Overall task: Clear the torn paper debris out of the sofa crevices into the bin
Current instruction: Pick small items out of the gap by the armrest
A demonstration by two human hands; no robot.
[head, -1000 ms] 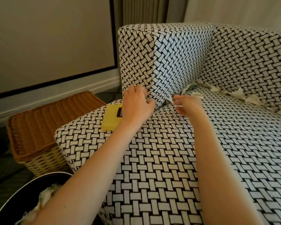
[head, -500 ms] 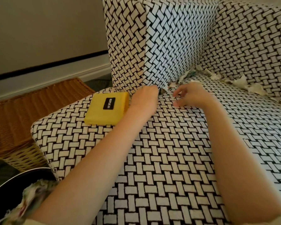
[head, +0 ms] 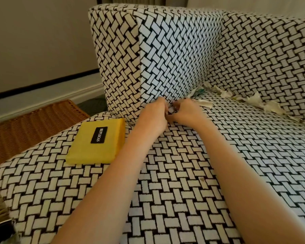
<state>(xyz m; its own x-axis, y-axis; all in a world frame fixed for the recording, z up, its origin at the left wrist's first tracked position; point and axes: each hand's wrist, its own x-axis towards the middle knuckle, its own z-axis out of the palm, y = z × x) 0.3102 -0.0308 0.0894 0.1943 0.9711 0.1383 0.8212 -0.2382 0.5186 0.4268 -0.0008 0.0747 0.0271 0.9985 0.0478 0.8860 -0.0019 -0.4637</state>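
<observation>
The sofa seat (head: 192,173) has a black-and-white woven pattern. Torn paper scraps (head: 253,100) line the crevice under the backrest, and more scraps (head: 200,97) sit where the armrest (head: 174,55) meets the seat. My left hand (head: 154,117) and my right hand (head: 185,114) meet at the front end of the armrest crevice, fingers curled together around small paper bits (head: 172,110). Which hand holds the bits is hard to tell. Only a sliver of the dark bin (head: 0,231) shows at the bottom left edge.
A yellow book (head: 97,141) with a black label lies on the seat's left front part, just left of my left forearm. A brown wicker basket (head: 25,127) stands on the floor left of the sofa. A tiny crumb (head: 202,179) lies on the seat.
The view has moved closer and the bin has slid almost out of view. My hands, apart before, have come together at the armrest crevice, with fingers now curled over paper bits.
</observation>
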